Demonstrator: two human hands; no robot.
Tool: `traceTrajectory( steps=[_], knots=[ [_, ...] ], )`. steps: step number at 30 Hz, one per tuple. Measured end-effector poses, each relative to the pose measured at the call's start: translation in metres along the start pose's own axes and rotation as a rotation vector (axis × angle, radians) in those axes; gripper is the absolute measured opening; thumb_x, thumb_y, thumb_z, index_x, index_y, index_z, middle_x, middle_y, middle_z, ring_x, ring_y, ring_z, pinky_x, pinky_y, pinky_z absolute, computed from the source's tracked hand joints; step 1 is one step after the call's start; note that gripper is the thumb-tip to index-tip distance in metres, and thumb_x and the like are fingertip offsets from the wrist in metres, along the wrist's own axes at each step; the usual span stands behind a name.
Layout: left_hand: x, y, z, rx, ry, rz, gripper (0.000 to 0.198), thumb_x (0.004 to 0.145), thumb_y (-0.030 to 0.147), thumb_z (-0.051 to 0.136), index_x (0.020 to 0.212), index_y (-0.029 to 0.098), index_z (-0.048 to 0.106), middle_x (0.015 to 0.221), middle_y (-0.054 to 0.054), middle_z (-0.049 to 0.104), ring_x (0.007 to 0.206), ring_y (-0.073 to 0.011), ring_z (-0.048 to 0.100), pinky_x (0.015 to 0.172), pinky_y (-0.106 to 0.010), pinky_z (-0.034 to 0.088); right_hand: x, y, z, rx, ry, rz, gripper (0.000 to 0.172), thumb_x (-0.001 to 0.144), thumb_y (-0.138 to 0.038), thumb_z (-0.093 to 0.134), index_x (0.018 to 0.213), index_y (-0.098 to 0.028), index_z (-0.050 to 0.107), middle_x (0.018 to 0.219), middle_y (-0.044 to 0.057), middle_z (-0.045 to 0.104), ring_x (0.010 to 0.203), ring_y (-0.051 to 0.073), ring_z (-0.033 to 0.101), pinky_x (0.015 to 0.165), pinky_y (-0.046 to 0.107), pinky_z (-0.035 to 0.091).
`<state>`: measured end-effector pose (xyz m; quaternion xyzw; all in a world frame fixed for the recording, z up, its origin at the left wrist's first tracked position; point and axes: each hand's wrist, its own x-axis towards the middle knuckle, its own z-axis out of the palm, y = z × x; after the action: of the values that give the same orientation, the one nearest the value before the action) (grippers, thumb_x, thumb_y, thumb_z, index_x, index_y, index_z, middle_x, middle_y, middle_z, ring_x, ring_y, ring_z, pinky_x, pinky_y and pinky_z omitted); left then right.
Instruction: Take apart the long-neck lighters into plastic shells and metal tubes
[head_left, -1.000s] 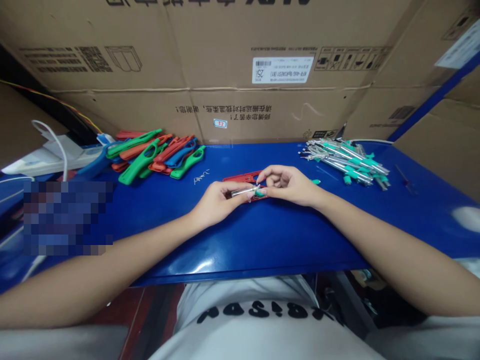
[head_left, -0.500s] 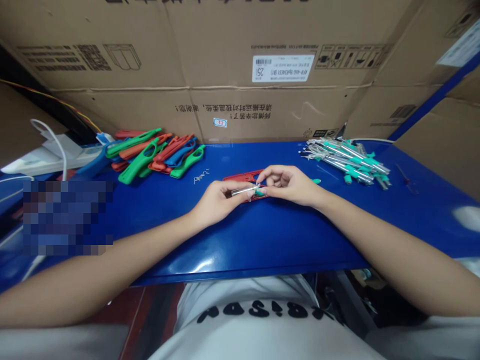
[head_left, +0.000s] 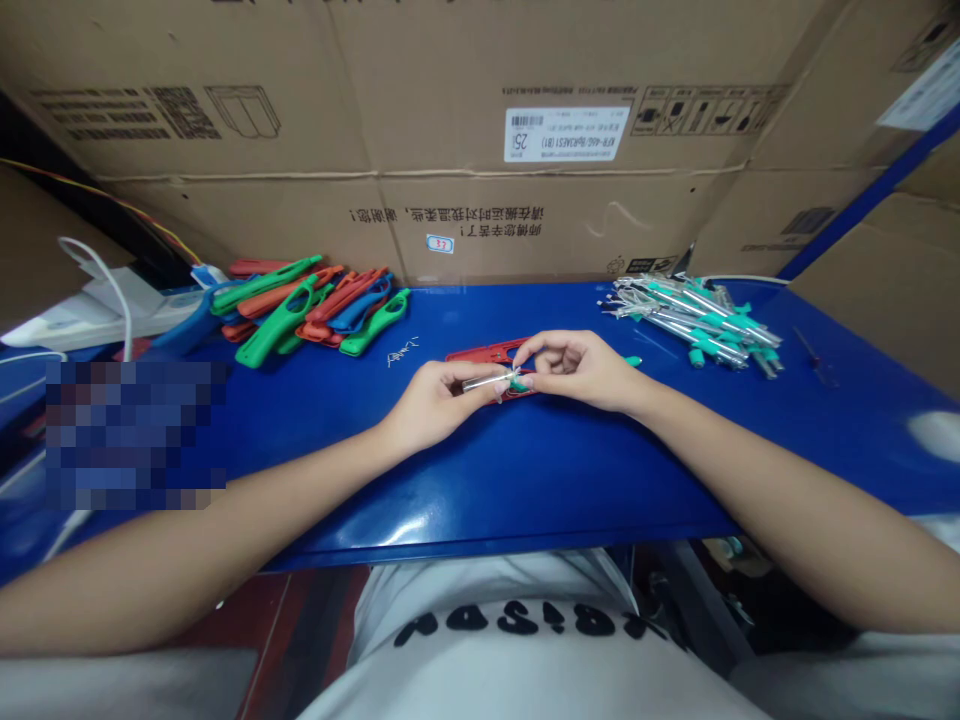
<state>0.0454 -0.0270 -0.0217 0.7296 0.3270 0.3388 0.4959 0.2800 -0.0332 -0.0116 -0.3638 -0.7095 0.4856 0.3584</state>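
Between the fingers of my left hand (head_left: 431, 405) lies a short silver metal tube (head_left: 484, 382), gripped by thumb and forefinger. A green plastic piece (head_left: 519, 382) sits at the tube's right end. My right hand (head_left: 581, 372) is closed, its thumb and forefinger pinching at this green end; the fine parts there are too small to make out. Just behind and beneath my fingers, red plastic handle shells (head_left: 480, 355) lie on the blue table (head_left: 480, 480), partly covered by my hands. A green tip (head_left: 634, 361) shows just past my right hand.
Red, green and blue handle shells (head_left: 300, 310) are heaped at the back left. Several silver tubes with green ends and wires (head_left: 697, 320) are piled at the back right. Small metal bits (head_left: 401, 352) lie near the shells. A cardboard wall (head_left: 450, 130) closes off the back.
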Motion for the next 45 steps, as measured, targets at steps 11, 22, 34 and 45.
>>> traceTrajectory(
  steps=[11,22,34,45],
  knots=[
    [0.001,-0.001,0.0,-0.038,-0.006,-0.025,0.039,0.087,0.044,0.073,0.111,0.014,0.078,0.104,-0.008,0.08,0.093,-0.0216,0.073,0.085,-0.029,0.056,0.001,-0.001,-0.001,0.015,0.0,0.002,0.03,0.083,-0.034,0.078,0.102,-0.015,0.065,0.062,-0.007,0.053,0.053,0.006,0.042,0.051,0.02,0.033],
    [0.002,0.002,-0.005,-0.003,0.044,-0.017,0.041,0.086,0.05,0.072,0.107,0.014,0.076,0.096,-0.008,0.079,0.08,-0.0166,0.07,0.077,-0.028,0.055,0.001,-0.006,-0.009,0.167,0.013,0.095,0.035,0.083,-0.041,0.078,0.101,-0.015,0.064,0.084,0.005,0.073,0.061,0.013,0.067,0.053,0.027,0.059],
    [-0.001,0.005,-0.006,-0.038,-0.001,-0.06,0.039,0.08,0.044,0.08,0.102,0.013,0.078,0.102,-0.011,0.079,0.09,-0.0215,0.073,0.083,-0.03,0.056,-0.003,-0.005,-0.004,0.023,-0.056,0.104,0.035,0.083,-0.046,0.077,0.092,-0.012,0.076,0.069,0.002,0.07,0.043,0.006,0.049,0.039,0.02,0.039],
    [-0.002,0.004,-0.01,-0.008,0.003,-0.079,0.038,0.076,0.044,0.082,0.097,0.012,0.078,0.084,-0.01,0.079,0.068,-0.0172,0.069,0.062,-0.026,0.051,-0.005,-0.011,0.001,0.076,-0.08,0.097,0.037,0.083,-0.047,0.078,0.091,-0.012,0.072,0.072,0.004,0.073,0.04,0.007,0.053,0.038,0.021,0.042]
  ],
)
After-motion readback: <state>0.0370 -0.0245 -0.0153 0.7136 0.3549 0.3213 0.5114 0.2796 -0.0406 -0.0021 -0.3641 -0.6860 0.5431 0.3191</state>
